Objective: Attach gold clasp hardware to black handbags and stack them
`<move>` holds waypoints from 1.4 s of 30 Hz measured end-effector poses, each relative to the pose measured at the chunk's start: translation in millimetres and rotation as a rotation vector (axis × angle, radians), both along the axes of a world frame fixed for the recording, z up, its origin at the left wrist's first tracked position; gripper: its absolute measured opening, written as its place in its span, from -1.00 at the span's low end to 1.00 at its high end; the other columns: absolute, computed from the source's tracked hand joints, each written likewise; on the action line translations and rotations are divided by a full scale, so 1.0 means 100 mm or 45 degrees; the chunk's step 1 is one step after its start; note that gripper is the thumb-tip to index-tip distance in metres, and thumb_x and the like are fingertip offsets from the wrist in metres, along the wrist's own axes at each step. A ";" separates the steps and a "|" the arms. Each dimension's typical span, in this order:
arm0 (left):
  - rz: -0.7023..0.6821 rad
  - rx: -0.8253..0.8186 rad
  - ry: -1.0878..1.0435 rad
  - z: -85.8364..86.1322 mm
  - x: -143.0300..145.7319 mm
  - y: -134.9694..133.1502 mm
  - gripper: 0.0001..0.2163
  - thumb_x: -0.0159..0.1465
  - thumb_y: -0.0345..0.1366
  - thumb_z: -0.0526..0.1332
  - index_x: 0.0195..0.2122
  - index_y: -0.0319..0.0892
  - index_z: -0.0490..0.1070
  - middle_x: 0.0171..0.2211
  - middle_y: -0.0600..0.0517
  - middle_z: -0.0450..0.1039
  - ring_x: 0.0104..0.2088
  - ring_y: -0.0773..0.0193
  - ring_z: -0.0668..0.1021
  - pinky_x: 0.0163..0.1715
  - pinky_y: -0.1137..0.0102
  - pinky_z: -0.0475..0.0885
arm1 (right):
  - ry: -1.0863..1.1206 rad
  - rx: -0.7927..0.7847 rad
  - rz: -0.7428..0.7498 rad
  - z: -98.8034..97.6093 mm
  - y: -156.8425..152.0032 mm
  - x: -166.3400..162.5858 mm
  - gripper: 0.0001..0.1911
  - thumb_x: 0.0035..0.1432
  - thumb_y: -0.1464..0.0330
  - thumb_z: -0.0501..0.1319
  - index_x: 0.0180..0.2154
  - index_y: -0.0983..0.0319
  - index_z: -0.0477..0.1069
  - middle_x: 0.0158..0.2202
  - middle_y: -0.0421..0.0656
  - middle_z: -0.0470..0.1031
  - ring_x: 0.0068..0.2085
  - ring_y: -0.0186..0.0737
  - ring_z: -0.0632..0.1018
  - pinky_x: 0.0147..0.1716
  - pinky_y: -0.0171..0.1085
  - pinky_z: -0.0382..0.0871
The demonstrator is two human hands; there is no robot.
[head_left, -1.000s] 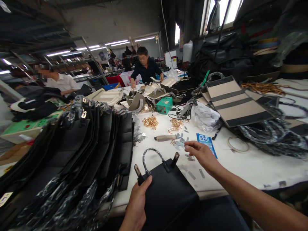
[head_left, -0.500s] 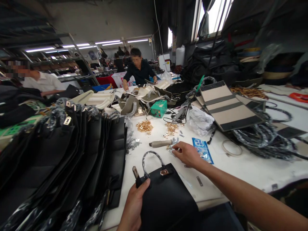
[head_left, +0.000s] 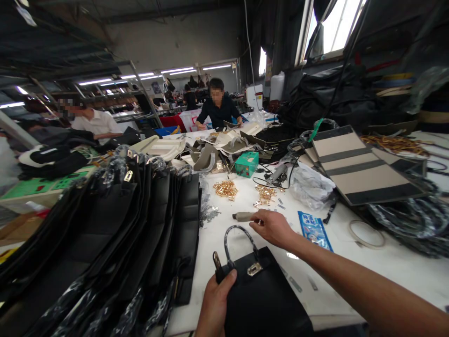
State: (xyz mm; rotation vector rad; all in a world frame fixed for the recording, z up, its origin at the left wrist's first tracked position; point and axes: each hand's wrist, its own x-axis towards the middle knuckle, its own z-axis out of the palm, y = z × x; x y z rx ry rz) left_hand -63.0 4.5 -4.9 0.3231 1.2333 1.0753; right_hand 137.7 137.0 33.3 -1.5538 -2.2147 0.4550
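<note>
My left hand (head_left: pixel 218 297) grips the left edge of a black handbag panel (head_left: pixel 261 290), thumb on top. The panel carries a plastic-wrapped loop handle (head_left: pixel 239 229) and a gold-coloured clasp plate (head_left: pixel 254 268). A dark strap with a metal tip (head_left: pixel 216 262) sticks up by my left thumb. Just beyond the handle is my right hand (head_left: pixel 275 228), its fingers curled and drawn together. It covers one end of a tool with a wrapped, tan handle (head_left: pixel 242 216); whatever is in those fingers is hidden.
Black bag panels (head_left: pixel 140 224) stand packed on the left. Gold fittings (head_left: pixel 225 189) lie in piles near a green box (head_left: pixel 246 164). A blue packet (head_left: pixel 315 230), a ring (head_left: pixel 366 234) and striped panels (head_left: pixel 365 164) lie to the right. A co-worker (head_left: pixel 219 107) sits opposite.
The view has swung left. My right hand has moved left over the tool's end, away from the small metal pieces. My left hand keeps its hold on the panel.
</note>
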 end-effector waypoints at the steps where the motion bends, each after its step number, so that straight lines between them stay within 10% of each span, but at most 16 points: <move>1: 0.000 0.006 0.007 -0.01 0.00 0.01 -0.57 0.00 -0.20 0.47 -0.14 -0.32 0.53 -0.26 -0.24 0.63 -0.16 -0.11 0.65 -0.08 0.12 0.52 | -0.027 0.007 0.025 0.03 0.03 -0.07 -0.77 0.23 0.22 0.14 -0.22 0.08 0.56 -0.27 -0.22 0.60 -0.27 -0.23 0.55 -0.30 -0.32 0.25; 18: -0.053 0.083 0.153 -0.14 -0.06 0.00 -0.44 -0.05 0.02 0.44 -0.16 -0.34 0.57 -0.30 -0.23 0.63 -0.23 -0.10 0.64 -0.12 0.15 0.49 | -0.307 -0.184 0.247 -0.25 1.00 -1.41 -0.72 0.27 0.21 0.20 -0.08 0.22 0.48 -0.08 -0.09 0.53 -0.08 -0.12 0.53 -0.11 -0.10 0.42; 34: -0.029 -0.012 0.106 -0.12 -0.07 0.03 -0.44 -0.11 0.01 0.49 -0.18 -0.30 0.57 -0.29 -0.23 0.63 -0.16 -0.14 0.63 -0.08 0.13 0.49 | -0.196 -0.188 0.218 -0.31 1.04 -1.39 -0.74 0.27 0.19 0.18 -0.10 0.17 0.48 -0.10 -0.14 0.55 -0.11 -0.18 0.54 -0.17 -0.23 0.37; 42: -0.014 -0.072 0.113 -0.20 -0.10 0.03 -0.41 -0.12 0.01 0.50 -0.15 -0.30 0.55 -0.27 -0.24 0.63 -0.14 -0.16 0.63 -0.03 0.12 0.48 | -0.172 -0.080 -0.029 -0.20 1.40 -0.78 -0.69 0.32 0.22 0.08 0.02 0.09 0.45 0.00 -0.14 0.52 -0.06 -0.18 0.51 -0.19 -0.29 0.29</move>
